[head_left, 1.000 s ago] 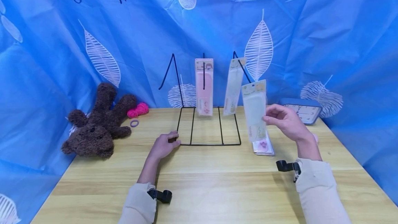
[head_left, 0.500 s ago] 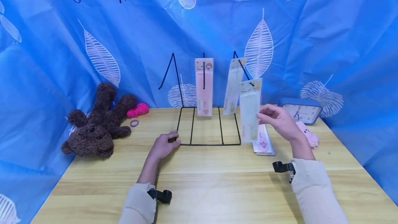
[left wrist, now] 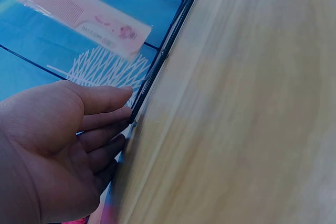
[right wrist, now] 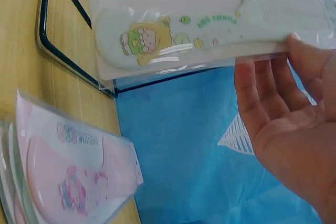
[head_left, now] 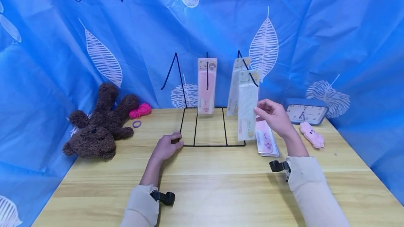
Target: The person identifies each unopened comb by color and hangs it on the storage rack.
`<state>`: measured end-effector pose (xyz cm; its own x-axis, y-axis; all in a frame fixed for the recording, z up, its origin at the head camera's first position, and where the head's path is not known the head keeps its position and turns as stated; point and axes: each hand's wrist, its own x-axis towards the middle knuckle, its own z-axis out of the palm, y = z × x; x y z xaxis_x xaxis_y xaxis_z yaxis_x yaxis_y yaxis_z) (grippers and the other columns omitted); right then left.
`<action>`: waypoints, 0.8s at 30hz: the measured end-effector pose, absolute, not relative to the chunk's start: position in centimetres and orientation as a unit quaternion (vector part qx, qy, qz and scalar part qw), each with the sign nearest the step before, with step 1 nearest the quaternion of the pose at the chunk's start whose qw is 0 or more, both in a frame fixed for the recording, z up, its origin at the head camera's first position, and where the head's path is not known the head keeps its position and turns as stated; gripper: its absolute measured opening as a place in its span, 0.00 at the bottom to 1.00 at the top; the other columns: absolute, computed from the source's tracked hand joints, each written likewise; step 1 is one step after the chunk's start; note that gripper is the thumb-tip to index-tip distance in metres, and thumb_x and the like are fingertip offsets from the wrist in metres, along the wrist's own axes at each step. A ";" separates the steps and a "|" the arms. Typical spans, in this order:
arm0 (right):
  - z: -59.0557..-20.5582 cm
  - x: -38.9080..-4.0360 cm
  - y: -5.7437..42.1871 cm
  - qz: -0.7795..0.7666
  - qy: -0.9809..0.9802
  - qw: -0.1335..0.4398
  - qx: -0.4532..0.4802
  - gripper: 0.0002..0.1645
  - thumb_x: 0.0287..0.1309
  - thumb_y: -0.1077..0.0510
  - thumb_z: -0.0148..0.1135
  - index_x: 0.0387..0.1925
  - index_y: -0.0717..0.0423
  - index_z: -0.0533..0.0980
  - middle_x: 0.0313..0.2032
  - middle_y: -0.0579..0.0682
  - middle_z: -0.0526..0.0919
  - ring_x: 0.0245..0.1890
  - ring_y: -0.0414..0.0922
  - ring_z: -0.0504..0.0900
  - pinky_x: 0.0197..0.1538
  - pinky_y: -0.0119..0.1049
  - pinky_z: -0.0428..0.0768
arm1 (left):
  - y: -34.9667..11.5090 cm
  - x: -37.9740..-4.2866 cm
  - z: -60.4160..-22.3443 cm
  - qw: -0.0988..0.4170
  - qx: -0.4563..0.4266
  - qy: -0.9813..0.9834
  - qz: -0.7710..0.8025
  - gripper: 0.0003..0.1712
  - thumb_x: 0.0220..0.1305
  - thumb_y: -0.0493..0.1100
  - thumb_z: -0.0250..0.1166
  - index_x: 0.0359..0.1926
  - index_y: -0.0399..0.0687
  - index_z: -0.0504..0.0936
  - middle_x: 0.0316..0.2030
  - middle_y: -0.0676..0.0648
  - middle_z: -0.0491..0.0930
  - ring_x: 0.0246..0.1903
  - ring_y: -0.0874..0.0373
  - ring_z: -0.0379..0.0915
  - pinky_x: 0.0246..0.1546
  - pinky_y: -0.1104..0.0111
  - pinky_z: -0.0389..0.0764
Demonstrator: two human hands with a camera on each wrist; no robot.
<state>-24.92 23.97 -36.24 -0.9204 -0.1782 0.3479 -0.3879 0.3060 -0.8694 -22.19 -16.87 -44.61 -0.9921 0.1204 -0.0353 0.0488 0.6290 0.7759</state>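
Packaged green comb (head_left: 247, 109) at the right hook (head_left: 254, 79)

Your right hand (head_left: 274, 116) pinches the comb's edge, the hook's tip showing in front of its top. Your left hand (head_left: 165, 147) grips the front left corner of the black wire rack (head_left: 208, 146) on the desk (head_left: 214, 188).

Bright head view, pale sheen and soft shadows on the bench (head_left: 221, 192); glare streaks the held packet (right wrist: 205, 22); left wrist view blurry.

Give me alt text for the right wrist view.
The right hand pinches a pale packaged comb by one edge. At lower left, a packaged pink comb tops a stack; black rack wires, wooden table and blue cloth also show.
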 end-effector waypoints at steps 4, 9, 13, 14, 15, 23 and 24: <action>-35.9 -25.4 23.4 0.551 -0.814 0.103 0.152 0.17 0.73 0.55 0.59 0.50 0.66 0.76 0.41 0.60 0.82 0.38 0.42 0.85 0.40 0.36 0.88 | -16.8 -22.2 -44.6 0.043 0.044 0.901 0.430 0.26 0.69 0.43 0.66 0.65 0.36 0.78 0.70 0.43 0.70 0.74 0.40 0.55 0.74 0.48 0.54; -35.5 -26.2 22.7 0.551 -0.817 0.111 0.127 0.19 0.73 0.52 0.59 0.51 0.66 0.76 0.43 0.61 0.82 0.41 0.44 0.85 0.41 0.35 0.87 | -16.8 -22.3 -44.7 0.043 0.044 0.903 0.425 0.26 0.69 0.43 0.66 0.65 0.36 0.77 0.70 0.42 0.70 0.74 0.40 0.55 0.74 0.48 0.54; -34.9 -26.7 22.3 0.558 -0.814 0.113 0.113 0.20 0.73 0.51 0.59 0.51 0.65 0.76 0.44 0.61 0.82 0.41 0.45 0.84 0.41 0.34 0.87 | -16.8 -22.3 -44.5 0.040 0.049 0.903 0.425 0.26 0.70 0.43 0.66 0.65 0.36 0.78 0.70 0.42 0.71 0.73 0.40 0.55 0.74 0.48 0.54; -34.8 -26.8 22.3 0.559 -0.814 0.113 0.112 0.20 0.73 0.51 0.59 0.52 0.65 0.76 0.45 0.61 0.82 0.41 0.45 0.84 0.42 0.35 0.87 | -16.8 -22.3 -44.5 0.038 0.052 0.903 0.425 0.26 0.70 0.43 0.66 0.65 0.36 0.78 0.69 0.42 0.71 0.73 0.40 0.56 0.74 0.48 0.54; -34.7 -26.9 22.2 0.560 -0.814 0.111 0.110 0.20 0.73 0.51 0.59 0.52 0.66 0.75 0.45 0.61 0.82 0.42 0.46 0.84 0.42 0.35 0.87 | -16.8 -22.4 -44.5 0.037 0.053 0.903 0.425 0.26 0.70 0.42 0.65 0.65 0.35 0.77 0.69 0.42 0.71 0.73 0.40 0.56 0.74 0.48 0.54; -34.6 -28.2 21.8 0.568 -0.812 0.099 0.095 0.20 0.73 0.52 0.59 0.53 0.65 0.76 0.45 0.60 0.82 0.43 0.45 0.83 0.43 0.38 0.87 | -16.9 -22.3 -44.7 0.036 0.052 0.906 0.418 0.26 0.70 0.42 0.66 0.64 0.36 0.78 0.69 0.42 0.71 0.73 0.40 0.56 0.74 0.48 0.54; -34.6 -28.3 21.8 0.569 -0.811 0.098 0.095 0.20 0.73 0.52 0.59 0.53 0.66 0.76 0.45 0.60 0.82 0.43 0.45 0.83 0.44 0.39 0.87 | -16.9 -22.3 -44.7 0.035 0.052 0.907 0.418 0.25 0.69 0.43 0.66 0.64 0.36 0.78 0.69 0.42 0.71 0.73 0.40 0.56 0.74 0.48 0.54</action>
<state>-28.33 21.79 -34.61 -0.9627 -0.0436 0.2670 -0.2659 0.3340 -0.9043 -22.29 -16.93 -44.73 -0.9922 0.1231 -0.0198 0.0650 0.6459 0.7606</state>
